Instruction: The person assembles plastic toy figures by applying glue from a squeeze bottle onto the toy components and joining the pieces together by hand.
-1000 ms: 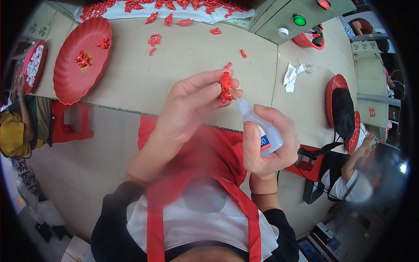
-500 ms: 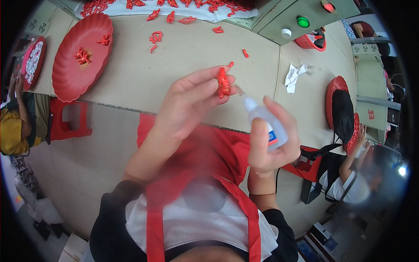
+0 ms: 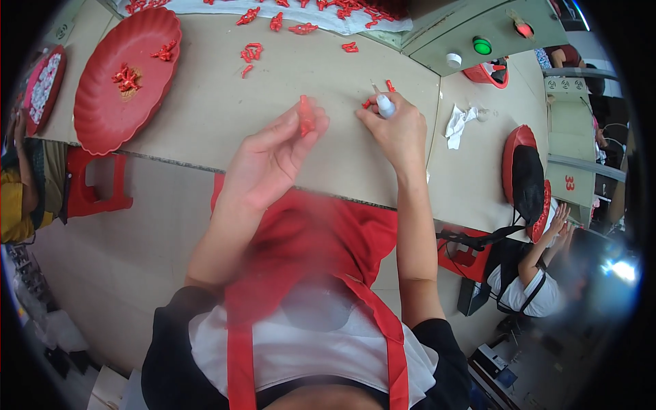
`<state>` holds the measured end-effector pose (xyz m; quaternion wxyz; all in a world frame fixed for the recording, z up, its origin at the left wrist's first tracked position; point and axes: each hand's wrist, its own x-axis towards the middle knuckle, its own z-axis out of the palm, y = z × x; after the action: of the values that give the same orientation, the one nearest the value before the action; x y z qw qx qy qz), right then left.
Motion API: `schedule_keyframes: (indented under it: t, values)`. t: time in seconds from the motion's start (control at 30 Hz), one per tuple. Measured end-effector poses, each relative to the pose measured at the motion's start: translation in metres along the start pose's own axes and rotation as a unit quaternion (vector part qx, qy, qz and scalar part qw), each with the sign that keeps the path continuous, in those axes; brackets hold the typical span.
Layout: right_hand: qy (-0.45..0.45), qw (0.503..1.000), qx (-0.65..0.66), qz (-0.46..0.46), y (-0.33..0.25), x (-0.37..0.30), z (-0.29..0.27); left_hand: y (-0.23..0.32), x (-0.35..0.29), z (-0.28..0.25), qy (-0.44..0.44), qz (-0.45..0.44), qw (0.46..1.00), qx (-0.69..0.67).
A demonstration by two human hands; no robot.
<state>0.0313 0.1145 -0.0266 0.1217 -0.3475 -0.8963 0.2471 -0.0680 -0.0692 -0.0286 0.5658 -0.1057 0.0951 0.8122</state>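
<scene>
A small red plastic figure [image 3: 306,117] stands upright between the thumb and fingers of my left hand [image 3: 270,157], above the table. In my right hand [image 3: 403,133] is a squeeze bottle [image 3: 385,106] with a white cap and a thin needle tip, its body mostly hidden by the palm. The thumb and forefinger of that hand reach down to a tiny red part [image 3: 366,104] on the tabletop. Whether they grip it I cannot tell. Just beyond lies another small red part [image 3: 390,85].
Left stands a scalloped red tray [image 3: 154,89] with a few red figures. More red pieces [image 3: 251,51] lie ahead, before a white cloth [image 3: 328,24] covered with them. A green machine box [image 3: 492,41], crumpled tissue [image 3: 459,126] and black bag [image 3: 527,184] are right. People work on both sides.
My right hand has swung up and away from the figure to the small red part, bottle still held and now turned upright. My left hand has shifted left with the figure.
</scene>
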Motion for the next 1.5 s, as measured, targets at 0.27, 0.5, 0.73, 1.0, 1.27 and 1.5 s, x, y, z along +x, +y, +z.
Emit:
schedule_keyframes:
  t: [0.27,0.5,0.73,1.0,1.27,1.5]
  values:
    - [-0.09,0.827,0.524,0.184,0.002,-0.008,-0.02,-0.004,-0.003,0.007,0.015,0.023,0.993,0.113]
    - [-0.151,0.763,0.622,0.09,-0.025,-0.039,-0.041,-0.018,-0.002,0.019,0.014,0.037,0.972,0.23]
    - [-0.159,0.699,0.678,0.163,-0.012,-0.02,-0.043,-0.02,-0.001,0.017,0.014,0.07,0.967,0.244]
    - [-0.141,0.761,0.617,0.146,-0.034,-0.032,-0.046,-0.018,-0.002,0.023,0.029,0.06,0.971,0.229]
    - [-0.149,0.736,0.637,0.173,-0.041,-0.038,-0.041,-0.018,-0.004,0.025,0.026,0.076,0.966,0.246]
    - [-0.078,0.889,0.44,0.101,-0.064,-0.058,-0.048,-0.022,-0.007,0.017,0.008,0.125,0.933,0.338]
